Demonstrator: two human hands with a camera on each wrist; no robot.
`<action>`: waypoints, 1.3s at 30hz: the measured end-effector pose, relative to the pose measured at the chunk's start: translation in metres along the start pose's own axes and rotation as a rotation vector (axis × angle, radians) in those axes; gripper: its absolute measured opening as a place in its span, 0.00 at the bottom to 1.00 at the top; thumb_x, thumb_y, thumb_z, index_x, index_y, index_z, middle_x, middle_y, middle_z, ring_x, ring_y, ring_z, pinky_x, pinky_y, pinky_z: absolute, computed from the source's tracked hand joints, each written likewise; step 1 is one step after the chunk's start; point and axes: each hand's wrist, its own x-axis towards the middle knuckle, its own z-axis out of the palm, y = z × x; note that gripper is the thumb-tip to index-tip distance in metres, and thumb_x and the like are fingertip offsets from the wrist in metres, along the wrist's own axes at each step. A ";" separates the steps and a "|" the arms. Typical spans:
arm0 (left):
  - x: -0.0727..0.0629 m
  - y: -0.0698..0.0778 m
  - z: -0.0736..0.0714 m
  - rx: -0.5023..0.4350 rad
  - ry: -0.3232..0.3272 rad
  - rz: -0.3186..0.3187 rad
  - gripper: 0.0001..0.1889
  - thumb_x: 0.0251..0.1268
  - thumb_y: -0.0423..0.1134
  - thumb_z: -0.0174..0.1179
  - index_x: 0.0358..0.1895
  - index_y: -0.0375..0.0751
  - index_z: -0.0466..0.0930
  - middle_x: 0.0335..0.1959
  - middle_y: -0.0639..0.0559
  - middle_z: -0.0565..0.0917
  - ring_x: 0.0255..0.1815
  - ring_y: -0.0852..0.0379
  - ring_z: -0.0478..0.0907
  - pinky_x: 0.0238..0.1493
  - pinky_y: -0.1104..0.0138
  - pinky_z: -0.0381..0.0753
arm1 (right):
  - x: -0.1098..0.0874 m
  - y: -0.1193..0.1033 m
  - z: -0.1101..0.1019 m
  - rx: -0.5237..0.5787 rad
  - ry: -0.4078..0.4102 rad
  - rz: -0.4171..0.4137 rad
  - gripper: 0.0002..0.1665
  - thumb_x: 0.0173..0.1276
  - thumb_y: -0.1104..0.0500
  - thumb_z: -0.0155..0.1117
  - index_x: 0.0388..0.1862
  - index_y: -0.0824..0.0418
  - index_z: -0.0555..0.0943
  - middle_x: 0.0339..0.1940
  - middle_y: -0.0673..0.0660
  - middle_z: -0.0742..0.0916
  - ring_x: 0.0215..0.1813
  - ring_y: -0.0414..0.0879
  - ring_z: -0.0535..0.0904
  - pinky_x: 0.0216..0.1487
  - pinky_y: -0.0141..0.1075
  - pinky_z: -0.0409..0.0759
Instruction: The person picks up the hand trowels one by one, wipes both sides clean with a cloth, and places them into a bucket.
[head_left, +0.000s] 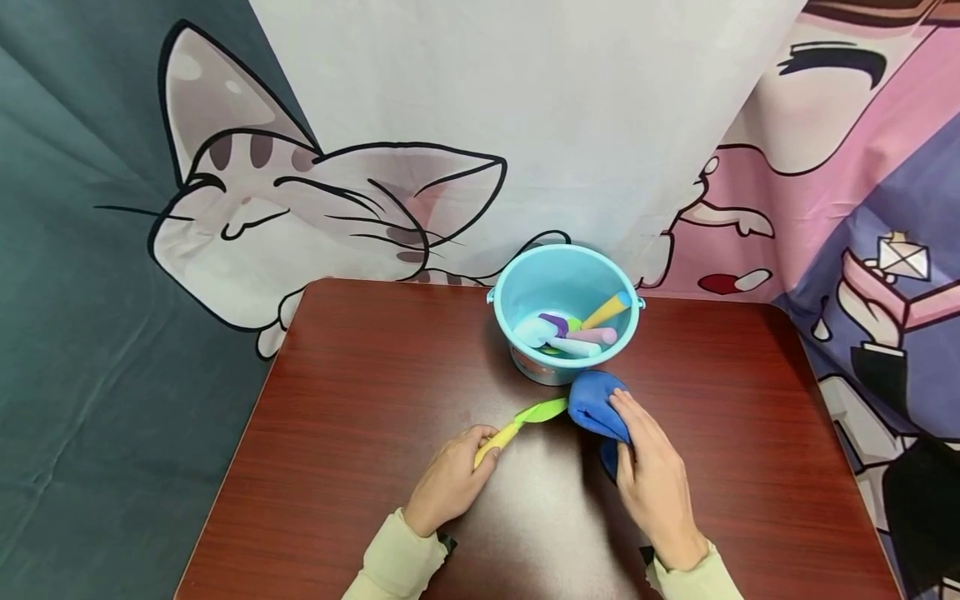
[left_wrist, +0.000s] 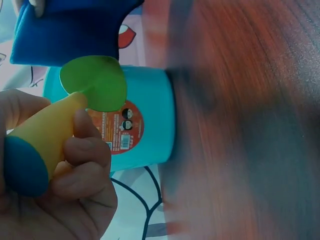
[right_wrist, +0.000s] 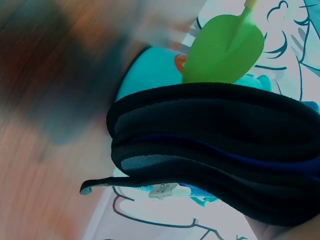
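My left hand (head_left: pixel 452 479) grips the yellow handle of a toy shovel (head_left: pixel 542 411), its green blade pointing right. In the left wrist view the handle's blue end shows below the curled fingers. My right hand (head_left: pixel 660 475) holds a folded blue cloth (head_left: pixel 592 402), fingers on its outer side and thumb toward the left. Dark edging and a small tag (right_wrist: pixel 164 190) show on the cloth in the right wrist view. The blade's tip is right at the cloth's left side. Just behind both stands a light blue bucket (head_left: pixel 546 375).
Inside the bucket lie several toy pieces, among them an orange handle (head_left: pixel 604 311) and a pink handle (head_left: pixel 596 335). The bucket stands at the back edge of the brown wooden table (head_left: pixel 360 358). A curtain (head_left: pixel 585 108) with cartoon prints hangs behind it.
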 end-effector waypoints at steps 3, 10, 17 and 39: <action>0.000 0.000 0.002 0.000 0.005 0.002 0.12 0.72 0.39 0.58 0.53 0.40 0.80 0.39 0.57 0.81 0.31 0.65 0.71 0.35 0.68 0.73 | 0.000 -0.004 -0.001 0.009 -0.015 -0.010 0.37 0.58 0.79 0.58 0.68 0.65 0.75 0.69 0.61 0.78 0.70 0.57 0.73 0.73 0.27 0.55; -0.001 0.003 0.007 0.038 0.004 0.014 0.13 0.70 0.40 0.59 0.54 0.42 0.79 0.42 0.56 0.82 0.32 0.63 0.73 0.35 0.67 0.74 | 0.001 -0.014 0.004 0.036 -0.031 -0.096 0.28 0.69 0.70 0.50 0.68 0.65 0.75 0.69 0.61 0.78 0.71 0.55 0.71 0.75 0.33 0.57; -0.001 0.001 0.014 0.082 0.007 0.142 0.13 0.69 0.37 0.61 0.54 0.40 0.77 0.44 0.54 0.79 0.37 0.62 0.73 0.40 0.68 0.75 | 0.002 -0.028 0.020 0.067 -0.073 -0.257 0.28 0.84 0.56 0.34 0.66 0.66 0.77 0.66 0.62 0.80 0.69 0.57 0.73 0.75 0.41 0.59; 0.000 0.000 0.015 0.141 0.027 0.291 0.15 0.67 0.38 0.64 0.55 0.42 0.76 0.40 0.58 0.76 0.34 0.64 0.67 0.36 0.72 0.68 | -0.003 -0.017 0.030 -0.009 -0.285 -0.141 0.33 0.57 0.79 0.63 0.63 0.64 0.79 0.67 0.64 0.79 0.70 0.60 0.73 0.67 0.58 0.67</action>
